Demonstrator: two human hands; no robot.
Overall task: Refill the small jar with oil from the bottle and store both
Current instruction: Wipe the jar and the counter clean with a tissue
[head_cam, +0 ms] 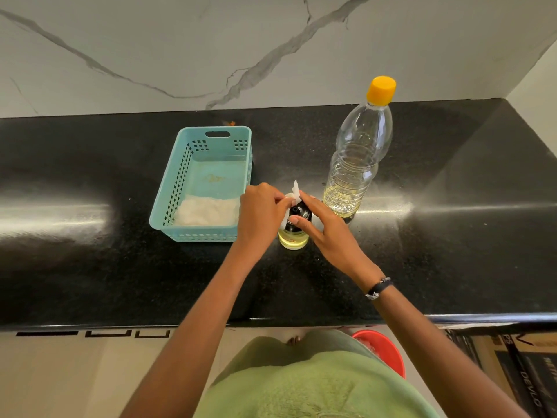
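A small glass jar (293, 240) with yellow oil and a black spout lid (297, 213) stands on the black counter near the front middle. My left hand (261, 215) pinches a piece of white tissue (294, 195) against the lid's left side. My right hand (324, 227) holds the lid from the right, thumb and fingers around it. The tall clear oil bottle (357, 164) with its orange cap (381, 90) on stands upright just right of the jar, oil filling its lower part.
A teal plastic basket (208, 182) sits left of the jar with a white cloth (208, 211) in its near end. The marble wall runs behind the black counter (90, 236). A red bucket (382, 351) and cardboard boxes (524, 372) are on the floor below.
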